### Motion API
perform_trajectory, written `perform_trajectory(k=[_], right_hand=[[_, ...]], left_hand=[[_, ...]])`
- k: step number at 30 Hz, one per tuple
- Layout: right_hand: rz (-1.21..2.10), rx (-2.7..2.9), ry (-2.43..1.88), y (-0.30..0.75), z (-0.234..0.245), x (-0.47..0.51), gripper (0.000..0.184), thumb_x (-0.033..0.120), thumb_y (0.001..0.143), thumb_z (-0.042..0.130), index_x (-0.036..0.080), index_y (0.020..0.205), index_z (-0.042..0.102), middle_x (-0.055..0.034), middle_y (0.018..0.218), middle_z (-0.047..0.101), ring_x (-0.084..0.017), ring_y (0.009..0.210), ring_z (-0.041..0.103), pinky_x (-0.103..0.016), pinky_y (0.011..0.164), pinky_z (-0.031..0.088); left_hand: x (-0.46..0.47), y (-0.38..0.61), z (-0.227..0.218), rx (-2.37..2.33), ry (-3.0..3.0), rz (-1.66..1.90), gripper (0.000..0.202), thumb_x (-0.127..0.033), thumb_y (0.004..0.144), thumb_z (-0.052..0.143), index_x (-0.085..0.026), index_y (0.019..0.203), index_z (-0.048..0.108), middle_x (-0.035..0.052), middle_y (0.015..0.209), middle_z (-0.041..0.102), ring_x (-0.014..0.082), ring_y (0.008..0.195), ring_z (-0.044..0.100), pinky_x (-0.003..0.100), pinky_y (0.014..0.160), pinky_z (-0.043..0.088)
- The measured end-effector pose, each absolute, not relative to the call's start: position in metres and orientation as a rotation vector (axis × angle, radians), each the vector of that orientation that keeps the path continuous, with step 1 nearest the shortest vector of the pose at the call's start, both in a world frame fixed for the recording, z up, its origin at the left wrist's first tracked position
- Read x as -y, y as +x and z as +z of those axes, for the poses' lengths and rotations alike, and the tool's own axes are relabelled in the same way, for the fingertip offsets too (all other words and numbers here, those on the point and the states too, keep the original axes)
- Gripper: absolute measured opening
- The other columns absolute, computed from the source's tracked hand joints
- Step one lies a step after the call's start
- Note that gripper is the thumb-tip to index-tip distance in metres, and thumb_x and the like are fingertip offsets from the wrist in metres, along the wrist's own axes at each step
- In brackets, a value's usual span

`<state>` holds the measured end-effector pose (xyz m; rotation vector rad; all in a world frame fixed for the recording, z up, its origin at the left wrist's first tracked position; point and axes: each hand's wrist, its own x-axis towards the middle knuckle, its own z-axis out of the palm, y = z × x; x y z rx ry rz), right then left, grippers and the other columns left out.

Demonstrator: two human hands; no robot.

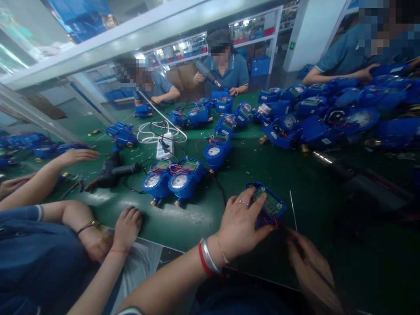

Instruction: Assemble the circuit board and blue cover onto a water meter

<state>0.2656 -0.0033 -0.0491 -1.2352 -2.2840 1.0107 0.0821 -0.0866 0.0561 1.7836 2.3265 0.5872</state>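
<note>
My left hand [241, 223], with a ring and red and silver bangles at the wrist, is closed over the near side of a blue water meter [271, 203] that has a green circuit board on top and red wires underneath. The meter rests on the green table [256, 170]. My right hand [306, 260] lies low to the right of the meter, smeared by motion, so its fingers do not read. A thin metal rod [293, 209] stands just above it; I cannot tell whether the hand holds it.
Two joined blue meters [173, 179] and a single one [216, 153] sit ahead, beside a black power screwdriver [113, 171] and a white power strip [165, 146]. Many meters are piled at the right [344, 113]. Co-workers' hands [126, 227] and arms [49, 175] rest at the left; other people sit across.
</note>
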Motion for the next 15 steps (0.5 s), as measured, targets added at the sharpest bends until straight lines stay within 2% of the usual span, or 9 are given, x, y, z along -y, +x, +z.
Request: perform_trajectory(k=[4, 8, 15], right_hand=[[0.999, 2.264, -1.226, 0.265, -0.045, 0.005, 0.037, 0.041, 0.088, 0.037, 0.021, 0.107, 0.062, -0.0073, 0.107, 0.065, -0.022, 0.094, 0.063, -0.035, 0.08, 0.052], [1.037, 2.228, -1.175, 0.265, -0.047, 0.007, 0.034, 0.036, 0.09, 0.037, 0.021, 0.11, 0.06, -0.0063, 0.11, 0.063, -0.02, 0.1, 0.06, -0.035, 0.085, 0.05], [1.085, 2.196, -1.134, 0.266, -0.048, 0.009, 0.03, 0.03, 0.091, 0.037, 0.021, 0.112, 0.057, -0.0053, 0.111, 0.061, -0.018, 0.104, 0.057, -0.033, 0.089, 0.046]], left_hand=[[0.088, 0.079, 0.058, -2.281, 1.812, 0.573, 0.075, -0.05, 0.077, 0.062, -0.022, 0.14, 0.032, 0.0139, 0.147, 0.03, 0.0273, 0.135, 0.028, 0.047, 0.103, 0.031], [0.088, 0.075, 0.063, -2.21, 1.819, 0.525, 0.075, -0.05, 0.079, 0.06, -0.021, 0.141, 0.03, 0.0147, 0.149, 0.025, 0.0275, 0.137, 0.024, 0.047, 0.107, 0.028], [0.088, 0.07, 0.066, -2.148, 1.773, 0.529, 0.063, -0.041, 0.085, 0.056, -0.023, 0.14, 0.032, 0.0101, 0.152, 0.02, 0.0266, 0.138, 0.022, 0.045, 0.111, 0.026]])
